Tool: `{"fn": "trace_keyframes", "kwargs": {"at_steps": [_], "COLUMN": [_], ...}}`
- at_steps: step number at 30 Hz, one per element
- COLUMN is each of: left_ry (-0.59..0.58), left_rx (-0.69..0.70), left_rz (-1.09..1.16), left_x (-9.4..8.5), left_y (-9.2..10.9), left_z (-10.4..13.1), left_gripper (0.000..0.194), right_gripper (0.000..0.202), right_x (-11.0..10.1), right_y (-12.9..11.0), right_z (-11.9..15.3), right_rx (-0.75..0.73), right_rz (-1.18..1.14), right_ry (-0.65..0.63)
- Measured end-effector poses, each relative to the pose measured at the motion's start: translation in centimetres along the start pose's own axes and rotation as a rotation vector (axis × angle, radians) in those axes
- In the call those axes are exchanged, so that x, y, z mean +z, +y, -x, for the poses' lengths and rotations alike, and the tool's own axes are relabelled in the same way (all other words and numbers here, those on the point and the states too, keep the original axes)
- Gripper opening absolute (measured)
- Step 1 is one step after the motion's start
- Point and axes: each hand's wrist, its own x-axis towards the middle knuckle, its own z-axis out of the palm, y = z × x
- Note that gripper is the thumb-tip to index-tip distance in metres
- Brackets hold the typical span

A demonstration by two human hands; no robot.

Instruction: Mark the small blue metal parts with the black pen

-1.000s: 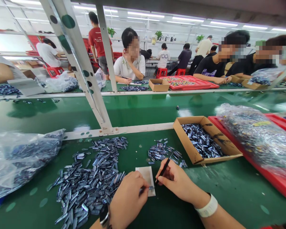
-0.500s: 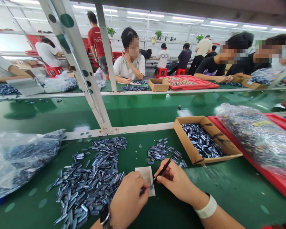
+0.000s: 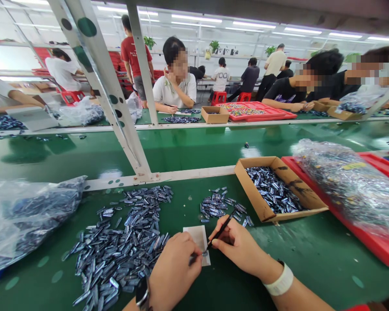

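My right hand [image 3: 235, 244] is closed around a slim black pen-like tool [image 3: 221, 230], whose tip points down and left at my left fingertips. My left hand [image 3: 178, 263] is pinched together over a small pale sheet [image 3: 194, 235] lying on the green surface. A small shiny piece [image 3: 205, 254] shows at its fingertips, mostly hidden by them. To the left of that hand spreads a large heap of slim dark-blue shiny pieces [image 3: 116, 246]. A smaller pile of similar pieces [image 3: 215, 204] lies just beyond the sheet.
A cardboard box [image 3: 296, 216] of similar pieces stands at the right. Beyond it, a filled plastic bag [image 3: 343, 185] rests on a red tray [image 3: 376, 250]. Another filled bag [image 3: 35, 216] lies at left. A slanted metal post [image 3: 106, 95] rises ahead. Several people sit across the green belt [image 3: 194, 147].
The view has shifted very slightly. Both hands keep nearly the same pose over the sheet, with the tool tip still by the small piece.
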Motion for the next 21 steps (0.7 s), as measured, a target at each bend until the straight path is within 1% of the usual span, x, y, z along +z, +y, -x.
{"fn": "trace_keyframes", "kwargs": {"at_steps": [4, 7, 10, 14, 17, 21], "left_ry": [-0.025, -0.054, -0.101, -0.168, -0.177, -0.151], "left_rx": [0.001, 0.028, 0.057, 0.057, 0.049, 0.045], "left_rz": [-0.006, -0.012, -0.033, -0.116, -0.173, -0.177], "left_x": [-0.05, -0.17, -0.36, -0.49, -0.51, -0.40], "left_y": [-0.02, -0.04, 0.04, 0.32, 0.55, 0.90], "left_z": [0.05, 0.20, 0.28, 0.12, 0.06, 0.40], "left_gripper": [0.016, 0.017, 0.020, 0.020, 0.020, 0.021], "right_gripper": [0.018, 0.017, 0.016, 0.018, 0.019, 0.017], "right_x": [-0.04, -0.05, -0.04, -0.16, -0.36, -0.38], "right_y": [0.09, 0.17, 0.18, 0.12, 0.08, 0.08], "right_z": [0.01, 0.00, 0.06, 0.14, 0.13, 0.25], "right_rx": [-0.008, -0.013, -0.024, -0.044, -0.056, -0.082], "right_rz": [0.032, 0.039, 0.040, 0.017, -0.036, 0.051], "right_ry": [-0.010, -0.014, -0.028, -0.043, -0.027, -0.045]}}
